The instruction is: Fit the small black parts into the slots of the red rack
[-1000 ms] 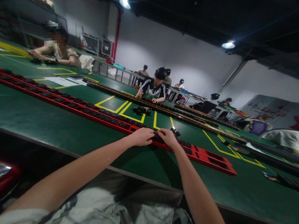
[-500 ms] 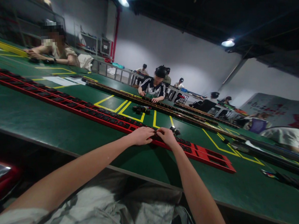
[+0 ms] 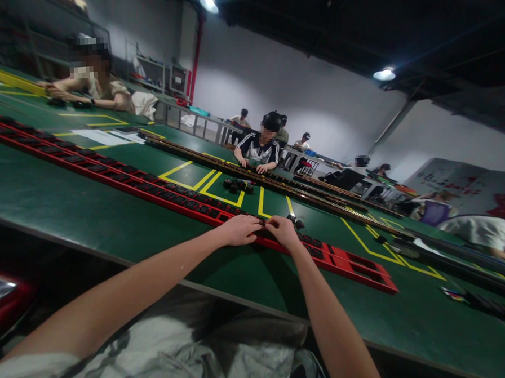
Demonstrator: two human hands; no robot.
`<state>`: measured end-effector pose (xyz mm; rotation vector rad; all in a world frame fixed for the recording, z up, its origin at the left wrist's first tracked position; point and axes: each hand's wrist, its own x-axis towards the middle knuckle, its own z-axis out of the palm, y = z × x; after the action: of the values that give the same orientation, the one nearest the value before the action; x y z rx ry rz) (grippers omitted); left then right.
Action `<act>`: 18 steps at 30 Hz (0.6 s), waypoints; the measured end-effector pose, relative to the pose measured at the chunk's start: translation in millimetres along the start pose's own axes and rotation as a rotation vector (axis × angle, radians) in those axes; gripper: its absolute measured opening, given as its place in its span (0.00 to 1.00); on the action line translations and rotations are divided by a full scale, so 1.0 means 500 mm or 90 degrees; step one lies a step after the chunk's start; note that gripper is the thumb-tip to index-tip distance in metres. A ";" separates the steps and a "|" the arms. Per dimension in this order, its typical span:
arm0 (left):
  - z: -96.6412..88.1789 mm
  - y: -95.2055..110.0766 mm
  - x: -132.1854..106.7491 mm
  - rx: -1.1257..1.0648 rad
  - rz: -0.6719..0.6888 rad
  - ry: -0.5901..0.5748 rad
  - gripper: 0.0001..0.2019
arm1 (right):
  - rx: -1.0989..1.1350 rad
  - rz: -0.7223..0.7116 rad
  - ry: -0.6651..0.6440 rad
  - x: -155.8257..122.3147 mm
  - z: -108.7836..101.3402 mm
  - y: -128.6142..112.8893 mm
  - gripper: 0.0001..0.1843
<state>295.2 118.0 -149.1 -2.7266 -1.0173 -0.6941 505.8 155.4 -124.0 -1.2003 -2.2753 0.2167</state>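
Observation:
A long red slotted rack [image 3: 108, 173] runs across the green table [image 3: 67, 204] from far left to right, most slots filled with small black parts. My left hand [image 3: 238, 230] and my right hand [image 3: 283, 231] rest side by side on the rack, fingers curled and pinched together over a small black part [image 3: 263, 232] between them. To the right of my hands a few slots [image 3: 362, 270] of the rack stand unfilled. A loose black part [image 3: 296, 223] lies on the table just behind my right hand.
A small heap of black parts [image 3: 237, 185] lies inside yellow floor-tape lines. A second dark rack [image 3: 277, 185] runs along the far side, where a person in a black jacket [image 3: 261, 149] works. Another person [image 3: 95, 87] leans on the table at far left.
Both hands stay on the same spot of the rack; only the fingers shift slightly. The person in the black jacket has moved an arm along the far rack.

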 end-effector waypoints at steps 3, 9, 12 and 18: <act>0.001 -0.001 0.000 0.000 0.001 -0.001 0.16 | 0.004 0.000 -0.002 -0.002 -0.006 -0.002 0.04; 0.003 -0.003 0.002 0.000 -0.001 0.000 0.15 | 0.022 -0.012 -0.022 -0.008 -0.020 -0.008 0.06; 0.009 -0.007 0.002 -0.003 0.001 0.002 0.14 | 0.041 -0.021 -0.013 -0.008 -0.022 -0.007 0.06; 0.019 -0.013 0.002 -0.026 0.003 0.009 0.19 | 0.073 -0.024 -0.132 -0.006 -0.018 -0.004 0.05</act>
<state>295.4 126.3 -157.2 -2.7534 -1.0047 -0.7405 510.4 150.7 -117.0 -1.1188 -2.4228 0.4706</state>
